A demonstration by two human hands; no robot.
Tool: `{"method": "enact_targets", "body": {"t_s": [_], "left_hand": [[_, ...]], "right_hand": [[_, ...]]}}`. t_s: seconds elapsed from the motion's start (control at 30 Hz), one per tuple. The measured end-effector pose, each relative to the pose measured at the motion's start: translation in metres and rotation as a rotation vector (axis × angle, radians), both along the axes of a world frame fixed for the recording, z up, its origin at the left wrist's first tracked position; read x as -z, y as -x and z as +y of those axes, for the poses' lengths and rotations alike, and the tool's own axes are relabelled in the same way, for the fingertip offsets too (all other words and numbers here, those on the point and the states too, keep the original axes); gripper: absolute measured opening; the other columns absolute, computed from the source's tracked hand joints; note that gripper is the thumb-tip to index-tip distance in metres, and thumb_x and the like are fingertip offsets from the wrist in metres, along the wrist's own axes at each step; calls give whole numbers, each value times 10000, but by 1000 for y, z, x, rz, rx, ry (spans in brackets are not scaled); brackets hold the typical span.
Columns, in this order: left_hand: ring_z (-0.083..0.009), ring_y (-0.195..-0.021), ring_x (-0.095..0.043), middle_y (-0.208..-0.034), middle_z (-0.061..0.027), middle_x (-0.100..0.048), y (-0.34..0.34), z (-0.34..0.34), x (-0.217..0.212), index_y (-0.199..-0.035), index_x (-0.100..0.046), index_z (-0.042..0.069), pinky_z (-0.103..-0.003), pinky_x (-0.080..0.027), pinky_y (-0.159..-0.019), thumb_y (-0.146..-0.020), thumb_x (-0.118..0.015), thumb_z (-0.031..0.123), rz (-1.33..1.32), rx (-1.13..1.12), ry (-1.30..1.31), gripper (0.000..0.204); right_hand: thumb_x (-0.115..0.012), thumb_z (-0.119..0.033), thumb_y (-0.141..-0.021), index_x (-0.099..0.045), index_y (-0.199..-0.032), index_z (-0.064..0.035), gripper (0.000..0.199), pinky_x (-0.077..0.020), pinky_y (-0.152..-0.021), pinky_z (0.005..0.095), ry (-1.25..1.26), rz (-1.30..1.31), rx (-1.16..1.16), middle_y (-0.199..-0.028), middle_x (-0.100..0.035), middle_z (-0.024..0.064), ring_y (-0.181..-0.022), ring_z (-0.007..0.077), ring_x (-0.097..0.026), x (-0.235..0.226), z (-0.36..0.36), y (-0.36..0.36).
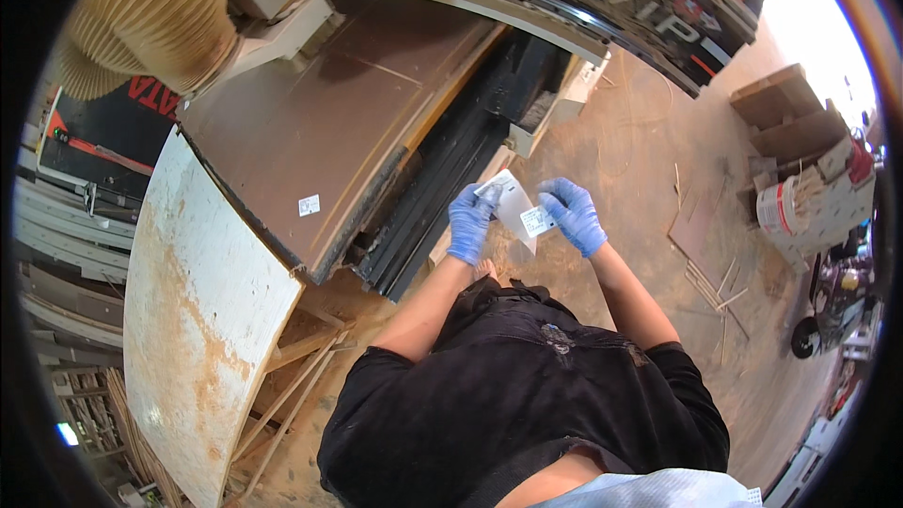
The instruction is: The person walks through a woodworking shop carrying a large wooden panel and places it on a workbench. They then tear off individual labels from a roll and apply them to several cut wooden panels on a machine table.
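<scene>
Both my hands wear blue gloves and are held in front of my body, beside the panel's near edge. My left hand [470, 224] is closed on a white strip of label sheet [513, 203], which hangs down between my hands. The fingers of my right hand [576, 218] pinch a small white printed label [537, 221] that overlaps the strip; whether the two are still joined I cannot tell. A similar label [308, 205] is stuck flat on the brown panel [348, 85] to the left.
The panel lies on a machine with a black rail [451, 160] along its side. A worn white board [193, 320] stands at the left, under a ribbed hose [155, 14]. Thin wood strips [705, 287] lie on the floor at right, near a white bucket [777, 209].
</scene>
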State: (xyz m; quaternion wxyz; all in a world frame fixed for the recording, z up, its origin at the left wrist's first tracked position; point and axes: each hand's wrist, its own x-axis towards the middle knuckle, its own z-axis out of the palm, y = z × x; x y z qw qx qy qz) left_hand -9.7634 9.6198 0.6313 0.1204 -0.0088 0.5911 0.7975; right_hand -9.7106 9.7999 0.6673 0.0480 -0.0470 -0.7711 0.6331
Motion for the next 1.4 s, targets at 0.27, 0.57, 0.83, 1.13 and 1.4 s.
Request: {"method": "enact_targets", "body": {"t_s": [0.27,0.57,0.83,1.13,1.4], "left_hand": [[-48,-686,-478,-721,37,-558,96,-7,-9,-782,-602,49,-226,-416,-621,-840,-641,284,96,-142,197,245],[-30,-625,-445,-660,33,-538,195,46,12,-747,-578,41,-221,-377,-535,-841,-641,272,239,-448,343,257],[-49,-679,-454,-733,28,-537,249,118,47,-806,-582,37,-215,-398,-598,-833,-652,245,139,-777,310,221],[-51,-725,-500,-789,16,-588,295,128,46,-894,-607,15,-225,-428,-635,-839,-644,211,42,-736,297,207],[-63,-687,-495,-773,1,-598,373,127,50,-890,-609,15,-245,-433,-598,-835,-649,226,180,-564,362,221]], "right_hand": [[-575,-77,-833,-551,-1088,-16,263,-461,-735,241,73,80,107,-855,-587,39,-798,92,-550,22,41,165],[-585,-114,-810,-553,-1093,-87,286,-471,-791,312,-367,280,-96,-957,-625,114,-869,220,-612,68,85,458],[-540,-331,-822,-581,-1115,-174,335,-374,-924,414,-861,293,-364,-1094,-576,89,-1024,274,-543,123,81,627],[-407,-498,-873,-358,-1338,-81,626,-182,-1062,412,-1311,465,-635,-1404,-320,124,-1295,285,-290,125,62,617],[-463,-476,-890,-530,-1185,-17,550,-319,-998,398,-347,-14,-896,-1143,-571,124,-1082,208,-515,116,127,575]]}}
